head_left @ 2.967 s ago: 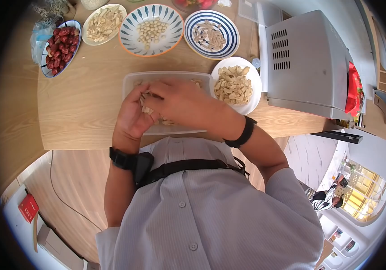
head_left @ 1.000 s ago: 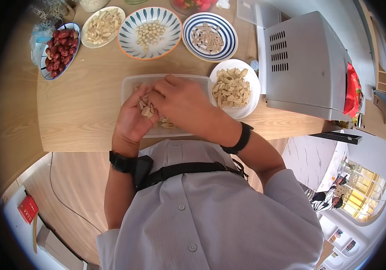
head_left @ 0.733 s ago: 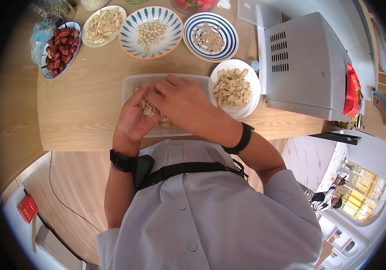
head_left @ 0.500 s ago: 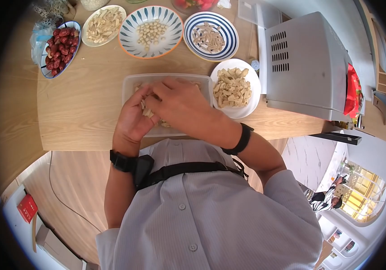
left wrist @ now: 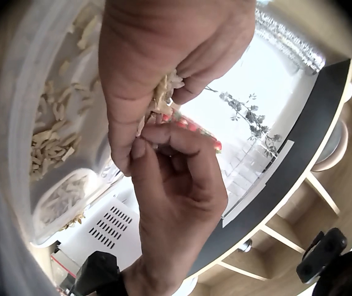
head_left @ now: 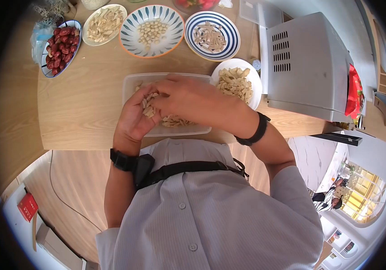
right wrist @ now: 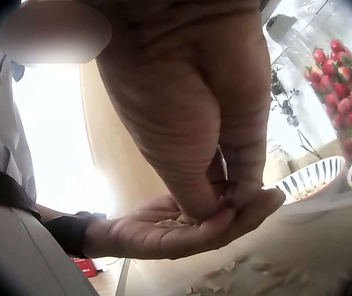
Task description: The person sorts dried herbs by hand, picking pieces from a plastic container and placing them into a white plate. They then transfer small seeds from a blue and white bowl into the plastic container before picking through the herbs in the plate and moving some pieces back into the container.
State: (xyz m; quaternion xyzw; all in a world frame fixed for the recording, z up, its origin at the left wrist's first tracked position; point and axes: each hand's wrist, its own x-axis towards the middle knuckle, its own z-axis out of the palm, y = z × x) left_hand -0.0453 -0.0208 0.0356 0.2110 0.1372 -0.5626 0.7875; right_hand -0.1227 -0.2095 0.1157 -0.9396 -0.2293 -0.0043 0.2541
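Head view: the left hand, half-curled, cups pale thin slices; the right hand bends its fingers over them, its hold hidden. Should the palm tilt, slices could spill into the translucent rectangular plastic box beneath the fingers.

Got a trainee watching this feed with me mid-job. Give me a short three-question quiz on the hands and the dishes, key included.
1. Multiple choice: what colour are the fruits on the oval plate?
A) green
B) dark red
C) yellow

2. True or false: the right hand touches the left hand.

3. Fill the gap: pale pieces lie in the cupped palm of the ____ hand.

Key: 1 B; 2 true; 3 left.
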